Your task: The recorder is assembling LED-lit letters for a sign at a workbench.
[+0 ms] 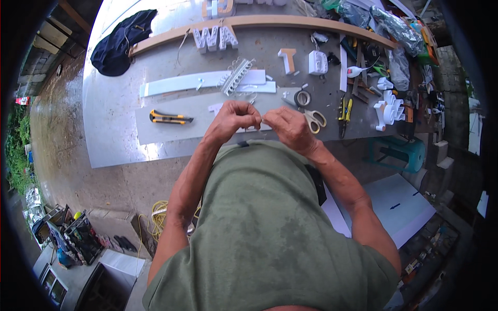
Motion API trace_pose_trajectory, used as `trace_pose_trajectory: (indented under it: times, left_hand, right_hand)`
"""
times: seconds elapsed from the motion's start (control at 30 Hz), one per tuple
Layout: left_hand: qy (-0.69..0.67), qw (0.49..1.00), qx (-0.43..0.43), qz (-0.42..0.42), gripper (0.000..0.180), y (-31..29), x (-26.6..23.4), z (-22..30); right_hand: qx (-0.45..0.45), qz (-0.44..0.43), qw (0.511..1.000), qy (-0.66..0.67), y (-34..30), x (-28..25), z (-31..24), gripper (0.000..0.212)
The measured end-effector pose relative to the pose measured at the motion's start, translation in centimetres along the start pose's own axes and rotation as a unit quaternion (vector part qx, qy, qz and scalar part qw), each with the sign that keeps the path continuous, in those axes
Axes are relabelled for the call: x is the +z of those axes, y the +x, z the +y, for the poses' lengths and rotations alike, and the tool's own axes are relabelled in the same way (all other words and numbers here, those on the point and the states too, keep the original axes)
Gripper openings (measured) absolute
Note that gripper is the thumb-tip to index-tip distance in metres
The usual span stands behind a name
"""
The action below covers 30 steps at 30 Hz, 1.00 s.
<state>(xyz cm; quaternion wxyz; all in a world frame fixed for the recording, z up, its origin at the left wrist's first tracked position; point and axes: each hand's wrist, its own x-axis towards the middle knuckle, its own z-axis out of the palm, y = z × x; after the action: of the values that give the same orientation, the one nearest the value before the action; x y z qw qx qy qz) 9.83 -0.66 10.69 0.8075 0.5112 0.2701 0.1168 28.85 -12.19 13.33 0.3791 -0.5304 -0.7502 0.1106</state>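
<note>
My left hand [236, 120] and my right hand [289, 126] meet over the table's near edge, fingers pinched close together. Something small and pale is between their fingertips, too small to name. Just beyond my left hand is a small white cut piece [214, 109] on a grey sheet [199, 127]. A black and yellow utility knife [171, 118] lies to the left of it. Scissors [315, 122] with pale handles rest beside my right hand, near a roll of dark tape [302, 98]. A bundle of white strips with wires [238, 76] lies farther back across white foam-like strips [181, 84].
A long wooden bar [280, 20] crosses the metal table behind several block letters [215, 38]. A dark cloth cap [123, 44] lies at the far left. Yellow-handled pliers [344, 114], tools and white cut shapes [389, 110] crowd the right. A green stool [402, 154] stands below.
</note>
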Motion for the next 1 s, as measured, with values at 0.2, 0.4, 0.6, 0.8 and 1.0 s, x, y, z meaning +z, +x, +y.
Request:
trace_pose_trajectory:
  times: [0.2, 0.4, 0.6, 0.8, 1.0]
  left_hand:
    - [0.069, 0.997, 0.002, 0.033, 0.016, -1.2, 1.1, 0.0]
    - [-0.014, 1.000, -0.006, 0.026, 0.011, -0.6, 0.7, -0.1]
    - [-0.061, 0.998, -0.023, 0.012, 0.008, 0.1, 0.2, -0.6]
    - [-0.087, 0.996, -0.033, -0.009, 0.010, -0.2, 0.1, -0.6]
    - [0.009, 0.999, 0.002, 0.033, 0.012, -0.2, 0.6, 0.1]
  right_hand:
    - [0.533, -0.076, 0.602, 0.589, -1.4, 0.1, -0.5, 0.020]
    - [0.257, -0.026, 0.940, 0.223, -0.7, 0.4, -1.6, 0.020]
    - [0.030, -0.016, 0.999, 0.029, 0.3, -0.3, -0.6, 0.022]
    - [-0.027, -0.021, 0.998, -0.045, 0.1, -0.2, -0.4, 0.024]
    - [0.380, -0.058, 0.875, 0.293, -0.1, 0.3, -1.7, 0.021]
